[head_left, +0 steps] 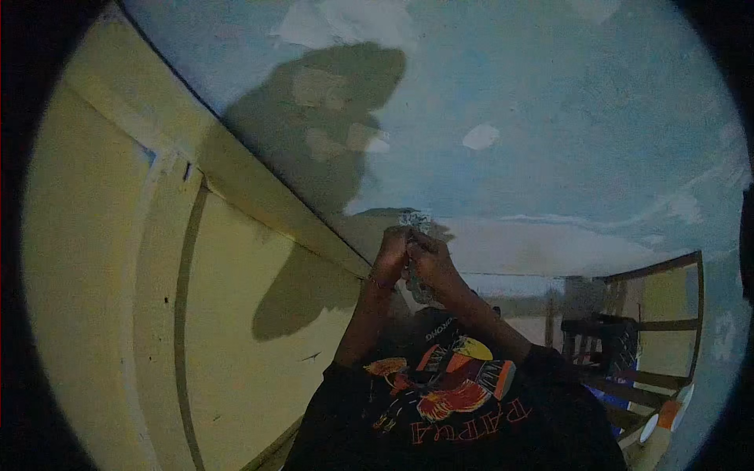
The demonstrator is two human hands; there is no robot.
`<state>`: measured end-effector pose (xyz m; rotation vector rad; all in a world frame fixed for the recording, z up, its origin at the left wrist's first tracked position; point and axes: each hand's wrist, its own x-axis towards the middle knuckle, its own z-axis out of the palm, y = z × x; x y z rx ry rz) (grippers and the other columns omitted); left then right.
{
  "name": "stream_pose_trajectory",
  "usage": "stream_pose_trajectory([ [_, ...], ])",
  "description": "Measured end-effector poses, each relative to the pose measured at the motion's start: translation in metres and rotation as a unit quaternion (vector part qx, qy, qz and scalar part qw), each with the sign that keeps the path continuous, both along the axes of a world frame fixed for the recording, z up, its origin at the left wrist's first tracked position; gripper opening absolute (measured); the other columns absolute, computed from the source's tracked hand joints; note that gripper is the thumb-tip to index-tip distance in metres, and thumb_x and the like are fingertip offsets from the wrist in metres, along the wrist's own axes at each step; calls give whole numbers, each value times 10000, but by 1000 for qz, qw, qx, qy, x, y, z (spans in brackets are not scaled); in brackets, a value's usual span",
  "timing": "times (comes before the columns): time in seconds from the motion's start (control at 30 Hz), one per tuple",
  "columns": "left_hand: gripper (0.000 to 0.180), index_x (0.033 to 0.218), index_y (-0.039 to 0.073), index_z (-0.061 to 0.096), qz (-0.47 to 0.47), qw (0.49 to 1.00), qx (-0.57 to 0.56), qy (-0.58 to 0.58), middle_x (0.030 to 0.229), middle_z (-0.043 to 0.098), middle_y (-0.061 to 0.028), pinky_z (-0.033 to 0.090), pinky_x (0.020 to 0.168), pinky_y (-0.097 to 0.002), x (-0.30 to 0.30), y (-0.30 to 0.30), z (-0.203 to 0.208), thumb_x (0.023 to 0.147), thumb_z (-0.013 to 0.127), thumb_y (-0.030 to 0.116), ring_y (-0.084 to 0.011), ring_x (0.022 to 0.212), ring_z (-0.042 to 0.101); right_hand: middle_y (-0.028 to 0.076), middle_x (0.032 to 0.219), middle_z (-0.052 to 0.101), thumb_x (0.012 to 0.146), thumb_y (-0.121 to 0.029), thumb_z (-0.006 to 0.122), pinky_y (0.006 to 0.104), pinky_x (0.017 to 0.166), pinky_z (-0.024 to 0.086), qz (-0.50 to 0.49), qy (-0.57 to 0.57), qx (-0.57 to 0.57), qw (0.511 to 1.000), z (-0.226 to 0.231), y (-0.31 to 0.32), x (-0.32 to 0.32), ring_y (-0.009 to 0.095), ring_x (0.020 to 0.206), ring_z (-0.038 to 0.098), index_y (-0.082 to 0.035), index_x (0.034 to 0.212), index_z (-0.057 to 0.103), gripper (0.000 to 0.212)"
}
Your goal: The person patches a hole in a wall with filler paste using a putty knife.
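My left hand and my right hand are raised together at the middle of the head view. The fingers of both are closed and nearly touching. From the top of them sticks out a small crumpled-looking thing with a pale grey-and-dark pattern. A greyish piece hangs below the hands, and I cannot tell whether it belongs to the same thing. Its kind is too dim and small to make out. The fingers hide its middle part. Both forearms come up from the short sleeves of a dark printed shirt.
A blue wall with pale patches rises ahead. Along the left runs a yellow panelled surface with a raised frame. At the right stand a wooden frame, a black crate-like thing and a white round item.
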<state>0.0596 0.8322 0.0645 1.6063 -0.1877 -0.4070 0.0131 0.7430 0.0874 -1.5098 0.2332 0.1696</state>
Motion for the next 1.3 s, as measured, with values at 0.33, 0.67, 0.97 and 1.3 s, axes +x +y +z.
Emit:
stream_pose_trajectory([
  [0.33, 198, 693, -27, 514, -16, 990, -138, -11, 618, 503, -64, 386, 420, -240, 0, 1, -2, 724, 431, 150, -95, 476, 452, 87, 679, 501, 759, -107, 411, 275, 452, 412, 32, -26, -141, 989, 1, -2, 6, 142, 560, 486, 63, 943, 468, 257],
  [0.67, 218, 652, -19, 505, 70, 977, -166, 116, 605, 484, -37, 350, 401, -235, 15, 3, -54, 752, 417, 154, -88, 498, 440, 96, 676, 506, 781, -108, 383, 254, 436, 410, 111, -8, -149, 983, -48, -1, 29, 148, 503, 484, 45, 916, 485, 228],
  [0.97, 190, 702, 0, 516, 56, 979, -112, 159, 638, 490, -40, 379, 479, -244, 1, 2, -29, 734, 443, 172, -103, 573, 461, 71, 705, 517, 788, -153, 410, 250, 490, 416, 104, -116, -213, 965, -54, -1, 20, 109, 588, 491, 24, 897, 497, 225],
  [1.3, 198, 740, 4, 473, 14, 996, -62, 60, 666, 473, -57, 367, 458, -264, 1, -2, -27, 762, 389, 182, -115, 554, 442, 77, 629, 498, 786, -186, 415, 235, 436, 402, 99, -116, -243, 958, -21, -13, 8, 111, 523, 486, 48, 943, 462, 285],
])
